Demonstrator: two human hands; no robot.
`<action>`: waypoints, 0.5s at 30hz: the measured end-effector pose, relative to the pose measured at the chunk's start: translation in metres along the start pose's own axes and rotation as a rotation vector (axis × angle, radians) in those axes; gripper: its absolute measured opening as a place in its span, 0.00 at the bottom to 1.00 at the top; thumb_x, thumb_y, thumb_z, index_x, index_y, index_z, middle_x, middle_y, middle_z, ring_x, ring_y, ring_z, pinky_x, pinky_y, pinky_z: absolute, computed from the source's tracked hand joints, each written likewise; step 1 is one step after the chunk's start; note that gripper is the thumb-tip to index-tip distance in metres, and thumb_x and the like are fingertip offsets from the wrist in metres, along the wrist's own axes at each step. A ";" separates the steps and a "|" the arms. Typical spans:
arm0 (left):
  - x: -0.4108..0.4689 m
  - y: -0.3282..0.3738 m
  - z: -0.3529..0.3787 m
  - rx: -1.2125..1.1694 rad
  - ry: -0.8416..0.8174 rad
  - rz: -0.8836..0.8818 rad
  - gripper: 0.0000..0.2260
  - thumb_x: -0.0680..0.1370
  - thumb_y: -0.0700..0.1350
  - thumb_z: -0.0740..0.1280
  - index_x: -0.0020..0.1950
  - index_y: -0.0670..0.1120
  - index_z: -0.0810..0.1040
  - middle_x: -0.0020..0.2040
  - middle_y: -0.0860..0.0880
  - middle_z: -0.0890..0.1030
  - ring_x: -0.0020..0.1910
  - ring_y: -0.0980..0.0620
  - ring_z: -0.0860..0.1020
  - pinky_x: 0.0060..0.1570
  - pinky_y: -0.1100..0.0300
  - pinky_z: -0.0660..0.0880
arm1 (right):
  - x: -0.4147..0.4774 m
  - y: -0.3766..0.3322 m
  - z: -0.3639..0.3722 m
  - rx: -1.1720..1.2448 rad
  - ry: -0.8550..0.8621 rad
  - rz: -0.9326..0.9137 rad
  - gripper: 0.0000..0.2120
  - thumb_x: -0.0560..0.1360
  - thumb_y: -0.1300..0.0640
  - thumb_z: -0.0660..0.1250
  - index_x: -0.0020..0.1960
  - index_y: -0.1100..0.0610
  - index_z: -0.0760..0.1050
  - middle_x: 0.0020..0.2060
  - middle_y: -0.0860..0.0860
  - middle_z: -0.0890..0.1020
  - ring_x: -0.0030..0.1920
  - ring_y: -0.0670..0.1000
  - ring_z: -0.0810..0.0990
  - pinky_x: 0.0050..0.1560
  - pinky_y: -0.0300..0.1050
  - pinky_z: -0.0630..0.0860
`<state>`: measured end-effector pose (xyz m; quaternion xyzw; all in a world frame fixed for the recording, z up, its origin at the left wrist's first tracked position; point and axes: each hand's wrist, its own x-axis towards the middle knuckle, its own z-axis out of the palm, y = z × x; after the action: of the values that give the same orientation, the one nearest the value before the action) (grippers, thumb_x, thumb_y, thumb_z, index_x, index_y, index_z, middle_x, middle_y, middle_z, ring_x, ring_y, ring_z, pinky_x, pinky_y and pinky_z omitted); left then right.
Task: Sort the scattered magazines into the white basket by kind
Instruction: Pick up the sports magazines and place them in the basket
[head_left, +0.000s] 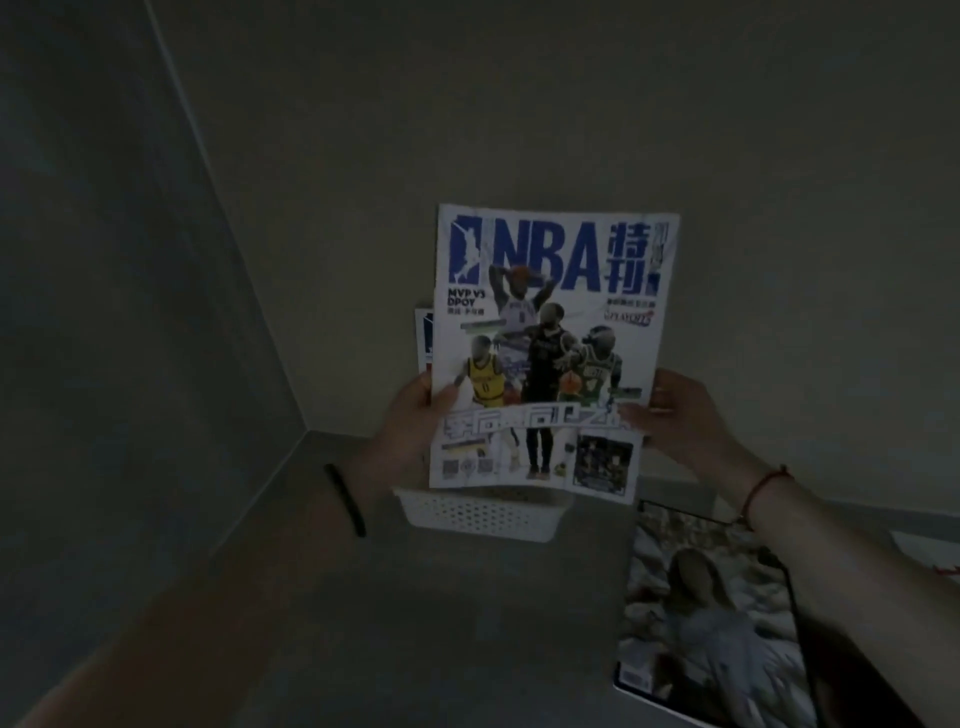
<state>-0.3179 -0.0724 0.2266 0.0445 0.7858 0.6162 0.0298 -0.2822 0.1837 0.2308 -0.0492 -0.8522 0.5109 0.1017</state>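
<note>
I hold a white NBA basketball magazine upright in front of me, cover toward me. My left hand grips its lower left edge and my right hand grips its lower right edge. A second magazine with a similar blue-and-white cover peeks out behind its left side. Below the held magazine, the white perforated basket stands on the floor against the wall; its inside is hidden by the magazine.
A magazine with a grey photo cover lies flat on the floor at the lower right, partly under my right forearm. Another pale sheet shows at the far right edge. Walls meet in a corner to the left of the basket.
</note>
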 end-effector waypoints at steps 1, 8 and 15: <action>0.013 0.000 -0.009 0.026 0.030 0.014 0.14 0.79 0.40 0.59 0.63 0.37 0.71 0.61 0.36 0.77 0.58 0.39 0.77 0.56 0.51 0.74 | 0.012 -0.005 0.010 -0.043 0.031 -0.014 0.07 0.72 0.61 0.69 0.49 0.60 0.76 0.45 0.56 0.82 0.47 0.59 0.80 0.53 0.60 0.78; 0.088 -0.046 -0.040 0.152 0.192 0.016 0.13 0.76 0.38 0.66 0.60 0.38 0.75 0.60 0.35 0.78 0.57 0.36 0.77 0.60 0.41 0.74 | 0.073 0.005 0.083 -0.235 0.103 0.013 0.05 0.73 0.62 0.66 0.47 0.63 0.77 0.45 0.60 0.82 0.49 0.59 0.80 0.43 0.42 0.72; 0.117 -0.101 -0.033 0.188 0.198 -0.039 0.11 0.75 0.38 0.67 0.56 0.38 0.79 0.57 0.36 0.81 0.55 0.39 0.79 0.58 0.54 0.76 | 0.087 0.049 0.122 -0.237 0.097 0.163 0.11 0.74 0.63 0.66 0.55 0.62 0.78 0.51 0.60 0.83 0.49 0.57 0.80 0.46 0.40 0.72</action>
<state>-0.4411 -0.1159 0.1370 -0.0294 0.8398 0.5407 -0.0400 -0.3955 0.1176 0.1427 -0.1548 -0.8937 0.4104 0.0945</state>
